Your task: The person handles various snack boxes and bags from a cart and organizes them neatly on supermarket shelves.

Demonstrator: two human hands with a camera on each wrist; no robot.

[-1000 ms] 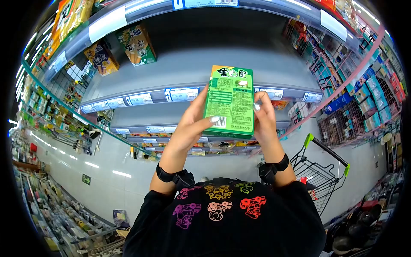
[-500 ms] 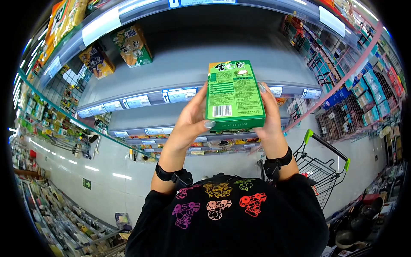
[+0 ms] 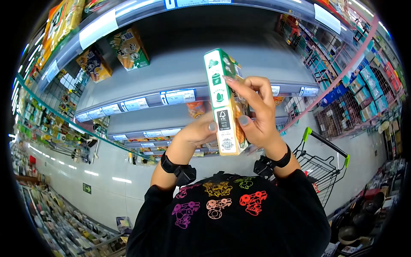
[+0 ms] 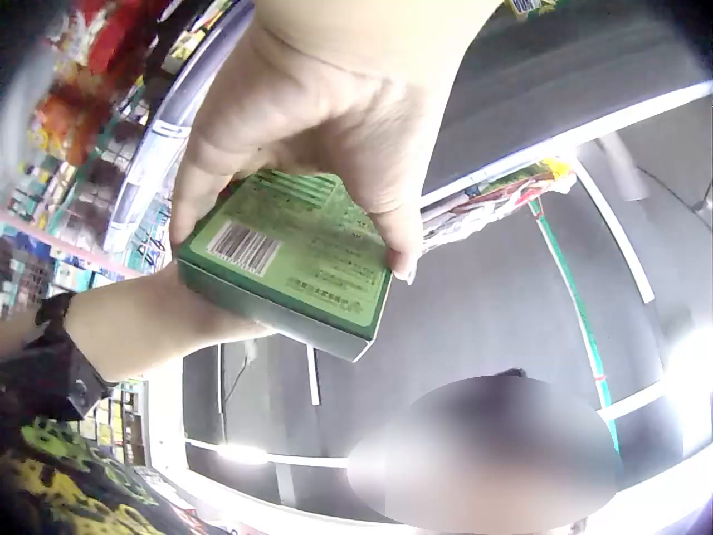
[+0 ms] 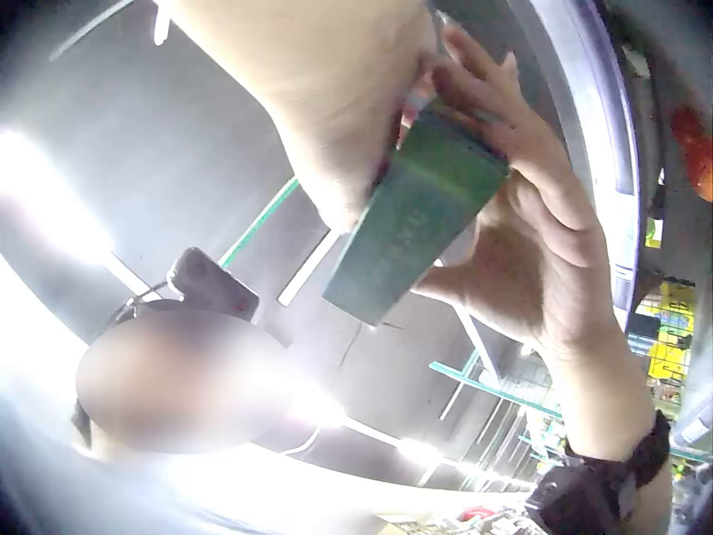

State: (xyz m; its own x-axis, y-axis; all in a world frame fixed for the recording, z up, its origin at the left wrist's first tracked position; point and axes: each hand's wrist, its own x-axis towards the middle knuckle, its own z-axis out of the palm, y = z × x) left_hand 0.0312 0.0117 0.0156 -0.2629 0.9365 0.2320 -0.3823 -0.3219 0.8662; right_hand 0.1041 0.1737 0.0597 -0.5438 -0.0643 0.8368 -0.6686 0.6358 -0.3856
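I have the box point(image 3: 222, 103) in both hands, held up in the air in front of the shelf point(image 3: 184, 64), its long axis roughly upright and leaning a little. In the head view its narrow white side faces me, with green marks near the top and a black label lower down. My left hand point(image 3: 196, 130) grasps it from the left: the thumb lies by the near edge, and the fingers behind are hidden there. The left wrist view shows that hand's thumb and fingers at opposite sides of the box, over a green face with a barcode. My right hand point(image 3: 259, 113) grasps it too, with bent fingers, the index fingertip at the upper part of the narrow side and the thumb lower, by the picture-printed face. The right wrist view has the plain green end of the box between the two hands. On the shelf, toward the left, stand an NBA box point(image 3: 129, 49) and, just beside it, a yellow-and-dark box point(image 3: 94, 65). Price labels point(image 3: 177, 96) line the shelf's front edge, and an orange packet point(image 3: 196, 109) shows on the level below. A cart point(image 3: 319, 165) with green-and-black handle parts stands on the floor point(image 3: 102, 158) to the right.
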